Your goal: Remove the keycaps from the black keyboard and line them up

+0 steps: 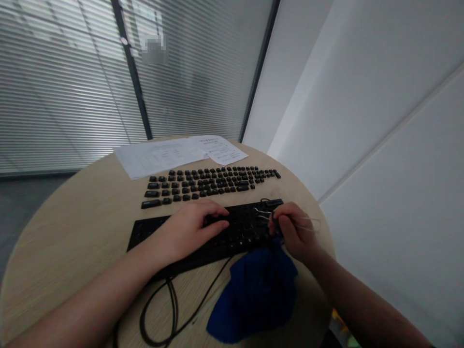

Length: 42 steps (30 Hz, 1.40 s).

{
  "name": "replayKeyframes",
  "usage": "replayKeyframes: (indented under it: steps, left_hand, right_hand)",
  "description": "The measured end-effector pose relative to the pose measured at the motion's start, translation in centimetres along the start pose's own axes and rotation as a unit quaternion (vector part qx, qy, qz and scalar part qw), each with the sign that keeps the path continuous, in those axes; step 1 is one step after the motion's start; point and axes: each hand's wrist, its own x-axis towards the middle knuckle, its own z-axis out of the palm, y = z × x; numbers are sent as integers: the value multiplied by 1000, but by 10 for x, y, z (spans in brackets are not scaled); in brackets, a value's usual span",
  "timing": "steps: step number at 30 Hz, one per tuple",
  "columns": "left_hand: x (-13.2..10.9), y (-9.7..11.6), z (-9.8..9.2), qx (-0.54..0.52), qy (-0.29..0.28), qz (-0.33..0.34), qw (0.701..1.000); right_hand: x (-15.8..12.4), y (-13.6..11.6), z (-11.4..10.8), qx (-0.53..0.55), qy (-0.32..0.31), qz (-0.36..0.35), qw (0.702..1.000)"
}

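A black keyboard base [239, 232] without its keycaps lies on the round wooden table [72, 241]. My left hand [190, 229] rests flat on its middle, fingers stretched out and pressing it down. My right hand [293, 232] is closed around a wire keycap puller [264, 215] at the keyboard's right end, and a blue cloth [257, 295] hangs from under the same hand. The removed black keycaps [210, 181] are laid out in rows just beyond the keyboard.
Two sheets of printed paper [174, 154] lie at the table's far edge. The keyboard's black cable [170, 309] loops over the near edge. Blinds over a glass wall stand behind, and a white wall is on the right.
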Motion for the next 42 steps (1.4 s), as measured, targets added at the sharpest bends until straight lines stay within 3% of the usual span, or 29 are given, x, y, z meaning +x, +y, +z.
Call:
replayKeyframes:
  steps: [3,6,14,19,25,35,39,42]
  left_hand:
    - [-3,13,7,-58,39,-39,997]
    - [-2,14,13,-92,68,-65,991]
    - [1,12,15,-122,27,-102,987]
    - [2,11,17,-123,39,-119,985]
    - [6,9,18,-111,76,-116,984]
    - [5,10,19,-131,131,-112,976]
    - [5,2,11,-142,171,-119,968]
    - [4,2,11,-157,154,-100,970]
  right_hand:
    - [8,-22,15,-82,-80,-134,984]
    - [14,-31,30,-119,-110,-234,959]
    - [10,-27,44,-186,-100,-321,923]
    - [12,-31,46,-206,-96,-313,922]
    - [13,-34,44,-215,-67,-249,942]
    - [12,-25,46,-143,-21,-170,975]
    - [19,-16,37,-211,38,-155,965]
    - [25,-11,32,-280,34,-160,946]
